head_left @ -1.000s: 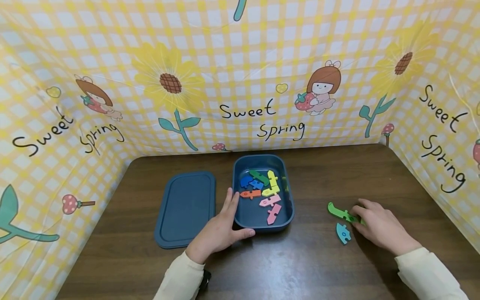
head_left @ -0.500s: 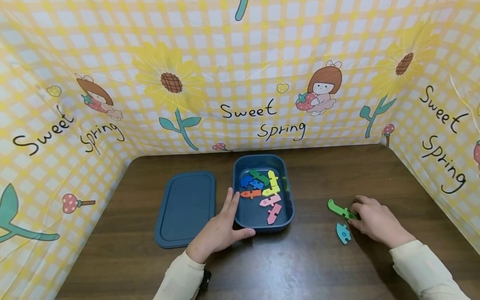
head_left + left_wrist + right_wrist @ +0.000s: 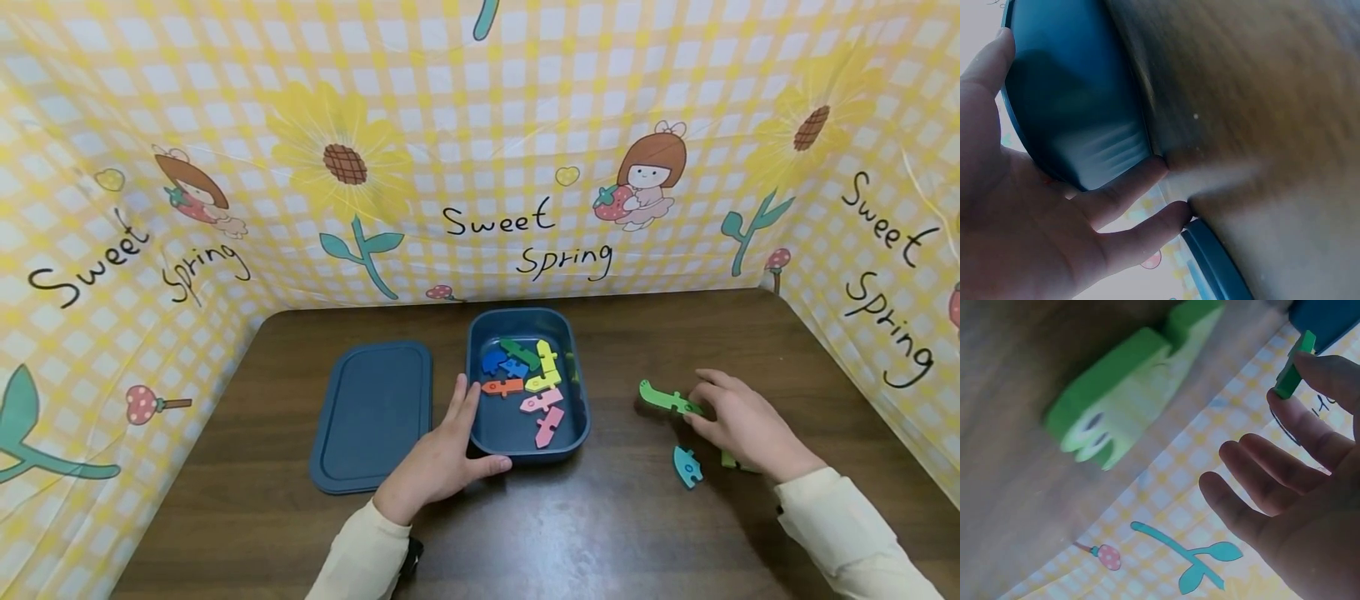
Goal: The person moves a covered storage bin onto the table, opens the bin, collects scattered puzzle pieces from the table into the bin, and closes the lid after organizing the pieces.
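Observation:
My left hand rests with straight fingers against the front left corner of an open dark blue box, thumb along its front wall; the left wrist view shows that hand against the box wall. Several coloured puzzle pieces lie in the box. To the right, my right hand pinches one end of a long green puzzle piece, seen edge-on at my fingertips in the right wrist view. A light green piece with eyes lies on the table under that hand. A small blue piece lies nearby.
The box's blue lid lies flat just left of the box, its edge by my left fingers. The brown wooden table is walled on three sides by a yellow checked cloth.
My right hand has moved left and away from me with the long green piece. A light green piece now shows on the table beneath it. The left hand stays put.

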Motion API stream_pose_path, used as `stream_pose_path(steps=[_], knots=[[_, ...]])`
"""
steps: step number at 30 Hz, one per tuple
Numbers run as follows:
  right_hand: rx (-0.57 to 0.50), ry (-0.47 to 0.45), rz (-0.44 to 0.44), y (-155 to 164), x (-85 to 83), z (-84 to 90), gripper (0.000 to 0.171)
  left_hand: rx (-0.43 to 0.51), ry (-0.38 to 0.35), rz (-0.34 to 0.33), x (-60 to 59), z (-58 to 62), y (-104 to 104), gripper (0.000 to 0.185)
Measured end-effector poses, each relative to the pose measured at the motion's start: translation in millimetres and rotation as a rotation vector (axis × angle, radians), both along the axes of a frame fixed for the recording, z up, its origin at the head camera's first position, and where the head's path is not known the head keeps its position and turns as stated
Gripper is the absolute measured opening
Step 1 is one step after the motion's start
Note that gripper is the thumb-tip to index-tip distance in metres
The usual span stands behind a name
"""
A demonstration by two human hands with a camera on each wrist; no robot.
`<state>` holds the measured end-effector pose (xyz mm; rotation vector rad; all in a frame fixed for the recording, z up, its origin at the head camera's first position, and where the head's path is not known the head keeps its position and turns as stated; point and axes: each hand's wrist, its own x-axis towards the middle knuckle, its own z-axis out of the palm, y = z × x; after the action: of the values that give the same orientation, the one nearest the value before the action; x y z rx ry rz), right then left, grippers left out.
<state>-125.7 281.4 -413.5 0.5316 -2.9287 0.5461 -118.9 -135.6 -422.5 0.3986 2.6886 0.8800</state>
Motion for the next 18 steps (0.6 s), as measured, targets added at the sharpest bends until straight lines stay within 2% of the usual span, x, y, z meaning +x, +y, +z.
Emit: stream_pose_path(steps=[18], knots=[[-0.056,0.058,0.087,-27.3,-8.3,22.4,0.015,0.002,-0.008,0.005,0.9,0.9,0.7,0.115]])
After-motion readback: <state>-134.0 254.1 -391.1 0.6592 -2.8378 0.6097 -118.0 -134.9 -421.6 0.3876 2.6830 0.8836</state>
